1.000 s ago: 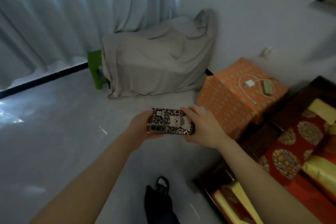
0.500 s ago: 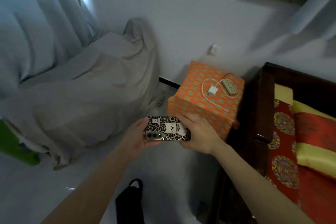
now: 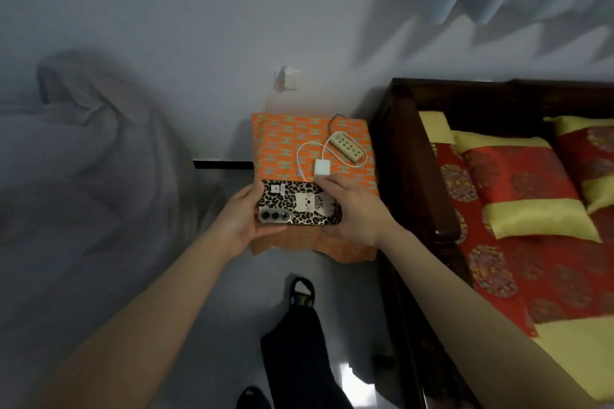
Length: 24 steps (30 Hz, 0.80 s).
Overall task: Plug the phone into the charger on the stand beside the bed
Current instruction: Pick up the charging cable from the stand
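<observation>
Both hands, left hand (image 3: pixel 240 220) and right hand (image 3: pixel 353 209), grip the leopard-print cased phone (image 3: pixel 299 207) over the orange patterned stand's (image 3: pixel 279 146) front edge, near the white charger block (image 3: pixel 321 167) and beige power strip (image 3: pixel 347 146).

Both my bare forearms reach forward and angle in toward each other. My left hand (image 3: pixel 242 219) cups the left end of the phone (image 3: pixel 299 207), thumb on top and fingers curled beneath. My right hand (image 3: pixel 354 209) grips the right end, knuckles up, fingers wrapped over the far edge. Both wrists are level, with the phone held flat between them.
</observation>
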Motion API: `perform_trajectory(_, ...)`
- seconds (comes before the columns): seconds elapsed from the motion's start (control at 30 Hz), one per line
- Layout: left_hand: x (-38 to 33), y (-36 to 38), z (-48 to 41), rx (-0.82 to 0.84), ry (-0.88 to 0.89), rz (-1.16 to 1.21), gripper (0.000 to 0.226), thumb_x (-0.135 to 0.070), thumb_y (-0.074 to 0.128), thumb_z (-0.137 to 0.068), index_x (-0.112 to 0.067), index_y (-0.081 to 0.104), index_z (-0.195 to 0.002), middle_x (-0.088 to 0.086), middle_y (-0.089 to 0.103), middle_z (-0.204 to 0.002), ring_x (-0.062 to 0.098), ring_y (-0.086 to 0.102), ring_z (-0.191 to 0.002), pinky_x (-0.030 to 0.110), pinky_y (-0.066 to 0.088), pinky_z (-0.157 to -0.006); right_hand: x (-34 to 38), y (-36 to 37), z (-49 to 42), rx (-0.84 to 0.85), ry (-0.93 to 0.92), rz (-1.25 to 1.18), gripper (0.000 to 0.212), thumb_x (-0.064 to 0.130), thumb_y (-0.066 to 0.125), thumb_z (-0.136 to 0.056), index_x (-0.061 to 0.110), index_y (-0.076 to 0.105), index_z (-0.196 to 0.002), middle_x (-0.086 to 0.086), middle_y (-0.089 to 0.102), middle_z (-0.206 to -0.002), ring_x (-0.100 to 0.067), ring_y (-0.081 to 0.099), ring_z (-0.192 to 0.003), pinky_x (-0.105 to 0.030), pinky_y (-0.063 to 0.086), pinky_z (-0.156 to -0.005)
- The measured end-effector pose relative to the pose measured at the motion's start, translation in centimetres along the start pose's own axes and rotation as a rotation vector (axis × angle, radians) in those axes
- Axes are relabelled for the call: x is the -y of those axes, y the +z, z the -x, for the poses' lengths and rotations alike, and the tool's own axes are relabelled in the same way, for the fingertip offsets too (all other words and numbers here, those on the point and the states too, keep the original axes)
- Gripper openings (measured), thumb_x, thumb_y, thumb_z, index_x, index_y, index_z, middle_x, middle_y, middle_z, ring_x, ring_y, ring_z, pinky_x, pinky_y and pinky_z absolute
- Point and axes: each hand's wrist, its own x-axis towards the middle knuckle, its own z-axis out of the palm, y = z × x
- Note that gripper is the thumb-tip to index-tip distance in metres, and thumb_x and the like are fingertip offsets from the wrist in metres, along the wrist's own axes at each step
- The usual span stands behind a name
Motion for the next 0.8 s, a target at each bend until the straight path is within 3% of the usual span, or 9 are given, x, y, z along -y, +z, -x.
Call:
perform_trajectory(0.2,-3.0,2.3,-12.4,0.036,-0.067,0.021,0.032,-0.033,0.044,-0.096,-0.014,0.055,-0.119,0.016,0.065,-0.115,0.028,0.069,-0.086,0.04,0.059,-0.056,-8.0,0.4,-9.3,0.024,0.044,0.005,0.091,0.028,0.082,-0.059,0.013,0.042,-0.139,-0.008,0.047,-0.141,-0.028,0.045,-0.125,-0.035,0.039,-0.098)
perform_trajectory(0.33,-4.2,3.0,-19.8,0.0,-0.122,0.045,0.037,-0.033,0.045,-0.096,-0.012,0.052,-0.125,0.013,0.066,-0.114,0.026,0.07,-0.083,0.036,0.058,-0.055,-12.4,1.0,-15.2,0.051,0.043,0.013,0.089,0.029,0.083,-0.06,0.011,0.044,-0.137,-0.011,0.049,-0.138,-0.031,0.046,-0.125,-0.041,0.041,-0.098)
perform_trajectory(0.47,-4.9,2.6,-25.1,-0.024,-0.144,0.026,0.037,-0.035,0.045,-0.095,-0.014,0.055,-0.123,0.013,0.068,-0.113,0.025,0.072,-0.083,0.036,0.058,-0.058,-15.4,2.5,-19.4,0.082,0.037,-0.032,0.089,0.031,0.083,-0.059,0.013,0.044,-0.137,-0.008,0.051,-0.135,-0.029,0.049,-0.121,-0.037,0.041,-0.095)
perform_trajectory(0.63,-4.6,1.5,-30.1,0.025,-0.179,0.073,0.041,-0.048,0.055,-0.086,-0.021,0.062,-0.116,0.004,0.072,-0.112,0.02,0.07,-0.097,0.032,0.057,-0.069,-18.2,5.5,-23.7,0.023,0.067,-0.087,0.087,0.033,0.084,-0.059,0.011,0.047,-0.135,-0.009,0.053,-0.132,-0.026,0.05,-0.118,-0.036,0.042,-0.094)
perform_trajectory(0.8,-1.7,0.0,-33.6,0.023,-0.131,0.188,0.044,-0.026,0.068,-0.076,-0.022,0.058,-0.118,-0.002,0.074,-0.095,0.016,0.072,-0.086,0.029,0.057,-0.07,-20.0,9.8,-26.3,0.001,0.058,-0.143,0.081,0.04,0.079,-0.064,0.01,0.049,-0.133,-0.008,0.055,-0.129,-0.023,0.051,-0.117,-0.037,0.046,-0.093)
